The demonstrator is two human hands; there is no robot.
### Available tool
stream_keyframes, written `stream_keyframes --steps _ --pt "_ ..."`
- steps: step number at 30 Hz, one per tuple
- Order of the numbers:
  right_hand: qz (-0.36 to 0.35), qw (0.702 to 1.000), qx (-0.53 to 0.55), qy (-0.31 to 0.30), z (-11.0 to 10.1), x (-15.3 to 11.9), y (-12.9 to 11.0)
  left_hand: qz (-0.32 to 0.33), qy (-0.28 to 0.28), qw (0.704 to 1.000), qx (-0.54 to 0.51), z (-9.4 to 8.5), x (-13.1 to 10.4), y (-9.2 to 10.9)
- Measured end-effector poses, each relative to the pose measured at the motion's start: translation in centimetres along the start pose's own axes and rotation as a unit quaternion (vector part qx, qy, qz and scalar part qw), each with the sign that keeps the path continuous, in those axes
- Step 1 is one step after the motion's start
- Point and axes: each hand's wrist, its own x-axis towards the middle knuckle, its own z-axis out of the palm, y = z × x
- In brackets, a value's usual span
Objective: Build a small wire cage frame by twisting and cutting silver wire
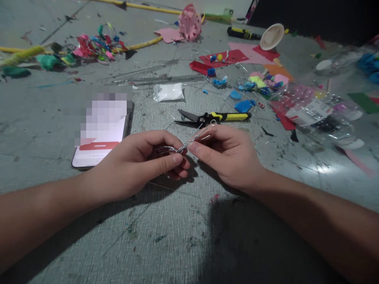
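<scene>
Near center on the grey floor (177, 236), I've got my left hand (139, 165) & right hand (227, 156) both pinched tight on a thin twisted wire (185, 146) btwn them. Cutters (216, 117) lie just beyond, phone (100, 138) to the left.

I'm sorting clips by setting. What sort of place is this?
Likely a craft work surface: both hands, left hand and right hand, grip thin wire, with cutters, coloured paper scraps and a phone strewn about.

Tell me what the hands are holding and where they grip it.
Both hold a thin twisted silver wire: left hand pinches its left end, right hand its right part, fingertips nearly meeting.
</scene>
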Motion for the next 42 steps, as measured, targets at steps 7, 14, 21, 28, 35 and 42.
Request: stream_keyframes --steps 7,14,21,28,35,42 --pt "-0.021 1.0 -0.002 0.019 0.5 -0.3 0.1 0.0 0.002 1.0 -0.022 -0.5 -0.2 0.0" --pt "-0.153 0.977 -0.145 -0.018 -0.2 -0.5 0.2 -0.011 0.011 0.999 -0.046 -0.8 -0.1 0.0" --pt "-0.369 0.852 -0.364 -0.074 -1.8 -0.1 0.2 -0.016 0.007 0.997 -0.071 -0.8 0.0 -0.1" --pt "-0.398 0.785 -0.474 0.036 -2.4 -0.6 -1.3 -0.022 0.0 1.0 0.001 -0.8 -0.1 0.1" --pt "-0.474 0.71 -0.514 -0.081 -3.3 0.3 -2.4 -0.018 0.018 0.996 0.084 -0.7 -0.1 0.2" --pt "-0.389 0.788 -0.469 -0.086 -2.4 0.6 -1.6 -0.015 0.029 0.988 0.152 -0.2 0.0 0.6"
